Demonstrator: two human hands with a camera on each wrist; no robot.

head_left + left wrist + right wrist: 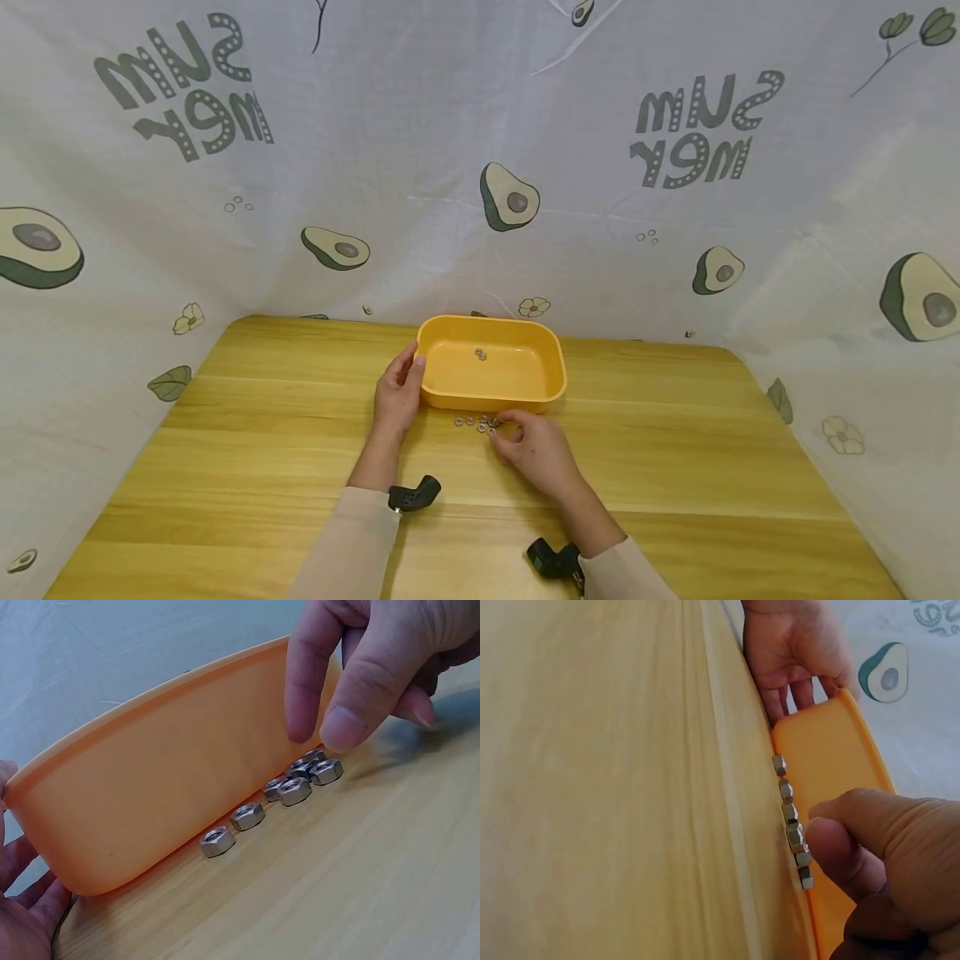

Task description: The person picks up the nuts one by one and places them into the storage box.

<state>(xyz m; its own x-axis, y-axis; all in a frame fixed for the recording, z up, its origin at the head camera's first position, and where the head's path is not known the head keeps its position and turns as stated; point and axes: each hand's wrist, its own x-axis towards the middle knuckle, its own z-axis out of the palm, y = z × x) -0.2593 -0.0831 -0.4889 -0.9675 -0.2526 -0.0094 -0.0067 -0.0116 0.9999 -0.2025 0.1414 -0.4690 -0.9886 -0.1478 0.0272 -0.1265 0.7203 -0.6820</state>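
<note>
A yellow plastic tray (435, 390) stands on the wooden table, with a couple of hex nuts (481, 355) on its floor. My left hand (395, 400) grips the tray's left end, thumb at the rim and fingers along the outer wall. Several more steel hex nuts (248, 816) lie in a loose row along the tray's front wall, bunched at the right end. Just over that bunch is my right hand (542, 450), its thumb and index finger curved and parted. No nut shows between those fingertips in the left wrist view.
Wood-grain tabletop (285, 450) extends on both sides of the tray. A white cloth (420, 108) printed with avocados and lettering hangs behind the table and along its sides. Each wrist bears a small black camera (415, 494).
</note>
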